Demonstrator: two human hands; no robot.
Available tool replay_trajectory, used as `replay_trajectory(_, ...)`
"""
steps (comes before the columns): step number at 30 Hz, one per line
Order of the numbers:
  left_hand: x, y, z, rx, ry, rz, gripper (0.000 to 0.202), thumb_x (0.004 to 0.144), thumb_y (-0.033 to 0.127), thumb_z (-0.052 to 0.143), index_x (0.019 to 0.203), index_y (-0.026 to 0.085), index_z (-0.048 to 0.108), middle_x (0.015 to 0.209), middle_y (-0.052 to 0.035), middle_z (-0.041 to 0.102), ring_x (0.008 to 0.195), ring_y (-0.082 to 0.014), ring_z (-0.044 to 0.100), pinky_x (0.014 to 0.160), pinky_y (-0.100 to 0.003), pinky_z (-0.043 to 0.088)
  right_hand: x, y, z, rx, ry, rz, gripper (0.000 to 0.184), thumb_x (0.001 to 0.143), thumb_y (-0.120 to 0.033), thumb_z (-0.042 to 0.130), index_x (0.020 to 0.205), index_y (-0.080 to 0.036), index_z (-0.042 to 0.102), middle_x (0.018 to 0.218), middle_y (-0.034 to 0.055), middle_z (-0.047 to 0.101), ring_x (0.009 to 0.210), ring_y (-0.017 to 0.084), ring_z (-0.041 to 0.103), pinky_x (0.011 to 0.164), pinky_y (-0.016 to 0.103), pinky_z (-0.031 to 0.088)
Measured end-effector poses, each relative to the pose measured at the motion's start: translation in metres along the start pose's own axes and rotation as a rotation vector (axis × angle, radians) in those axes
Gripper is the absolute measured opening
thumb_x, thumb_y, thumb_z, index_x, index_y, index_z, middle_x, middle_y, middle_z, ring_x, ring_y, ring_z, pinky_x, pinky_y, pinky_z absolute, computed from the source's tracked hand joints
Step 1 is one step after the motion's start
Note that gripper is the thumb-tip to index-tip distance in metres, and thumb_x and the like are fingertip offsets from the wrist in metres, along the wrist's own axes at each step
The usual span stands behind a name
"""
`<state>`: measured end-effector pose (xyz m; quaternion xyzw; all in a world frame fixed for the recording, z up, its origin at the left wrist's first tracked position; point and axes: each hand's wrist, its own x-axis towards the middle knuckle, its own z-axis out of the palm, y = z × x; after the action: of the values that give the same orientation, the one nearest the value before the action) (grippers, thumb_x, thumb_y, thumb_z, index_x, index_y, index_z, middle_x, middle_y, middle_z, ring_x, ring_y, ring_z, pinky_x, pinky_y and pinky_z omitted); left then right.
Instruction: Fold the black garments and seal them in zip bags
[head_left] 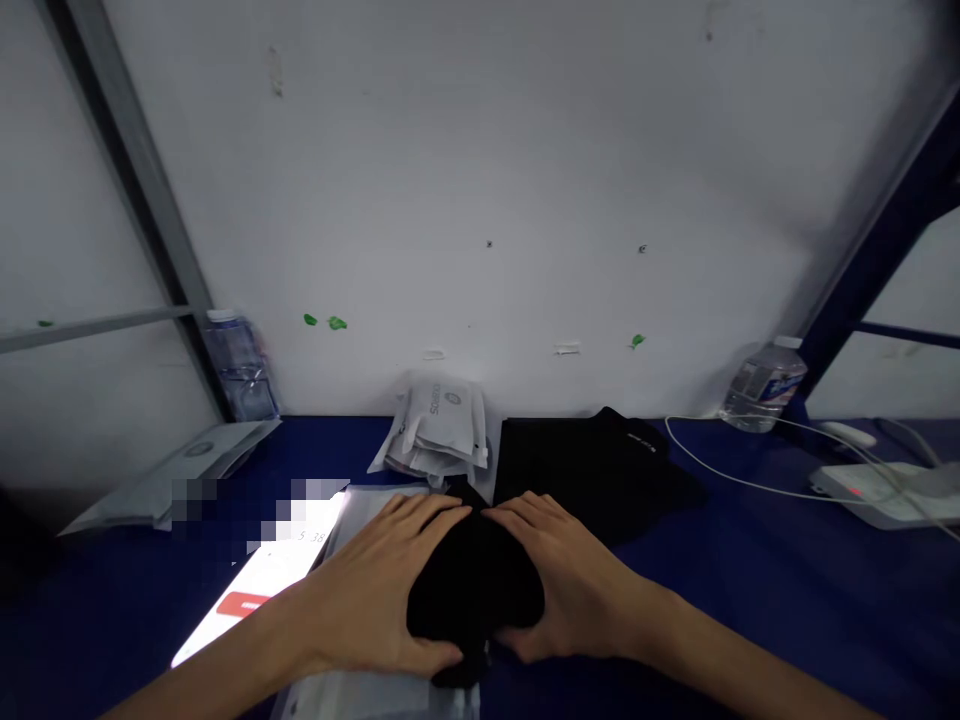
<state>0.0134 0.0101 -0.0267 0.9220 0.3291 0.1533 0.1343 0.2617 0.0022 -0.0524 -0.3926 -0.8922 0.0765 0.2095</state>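
Observation:
A folded black cloth item (474, 590) is between my two hands, low in the middle of the head view; its exact kind does not show. My left hand (379, 590) grips its left side, fingers over the far edge and thumb at the near edge. On the right side my right hand (574, 575) holds it the same way. Beneath the cloth lie frosted plastic bags (375, 697), partly hidden by my left hand and arm. Just beyond my right hand, more black fabric (577, 465) with small pale lettering lies flat.
Behind my hands is a stack of frosted zip bags (442, 425). A lit phone screen (262, 585) lies left, near another frosted bag (187, 455). Bottles stand at the back left (241, 370) and back right (765, 385). A white power strip (862, 490) and cable (720, 470) occupy the right.

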Motion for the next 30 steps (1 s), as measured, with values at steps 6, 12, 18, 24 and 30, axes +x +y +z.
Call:
replay_trajectory(6,0.004,-0.005,0.008,0.011,0.067,0.052,0.093,0.061,0.034,0.079,0.145,0.026,0.04,0.14,-0.0104,0.056,0.126,-0.0385,0.051,0.107,-0.057,0.039,0.009,0.0,0.008,-0.046,0.067,0.017,0.061,0.058,-0.035,0.073,0.113,-0.009,0.064,0.101,0.0122,0.069,0.091,0.028,0.061,0.089,0.043,0.046)
replay_trajectory(12,0.005,0.002,0.001,0.056,0.14,0.058,0.079,0.062,0.033,0.077,0.136,0.027,0.048,0.129,-0.0086,0.061,0.117,-0.0362,0.056,0.101,-0.053,0.041,0.007,0.0,0.001,-0.03,0.152,-0.074,0.057,0.06,-0.032,0.073,0.113,-0.014,0.061,0.105,0.01,0.069,0.093,0.028,0.061,0.088,0.043,0.045)
replay_trajectory(18,0.002,0.009,-0.007,0.183,0.153,0.102,0.062,0.065,0.035,0.076,0.121,0.023,0.052,0.135,-0.0113,0.058,0.125,-0.0387,0.049,0.107,-0.054,0.034,0.002,-0.004,-0.012,0.039,0.153,-0.278,0.064,0.063,-0.029,0.077,0.122,-0.017,0.054,0.11,0.0092,0.069,0.093,0.026,0.062,0.085,0.04,0.047)
replay_trajectory(24,-0.002,0.016,-0.019,0.104,0.16,0.034,0.049,0.059,0.022,0.071,0.104,0.024,0.053,0.104,-0.0056,0.064,0.101,-0.0312,0.058,0.09,-0.046,0.045,0.001,-0.012,-0.026,0.226,0.154,-0.21,0.059,0.062,-0.02,0.075,0.119,-0.02,0.057,0.099,0.0046,0.069,0.086,0.022,0.063,0.08,0.036,0.05)
replay_trajectory(30,-0.006,0.015,-0.019,-0.164,0.127,-0.194,0.052,0.065,0.033,0.077,0.112,0.03,0.055,0.103,-0.0019,0.064,0.09,-0.0259,0.06,0.073,-0.036,0.048,-0.006,-0.008,-0.033,0.342,0.085,-0.025,0.069,0.064,-0.034,0.084,0.126,-0.024,0.057,0.115,0.0062,0.068,0.101,0.026,0.066,0.089,0.039,0.051)
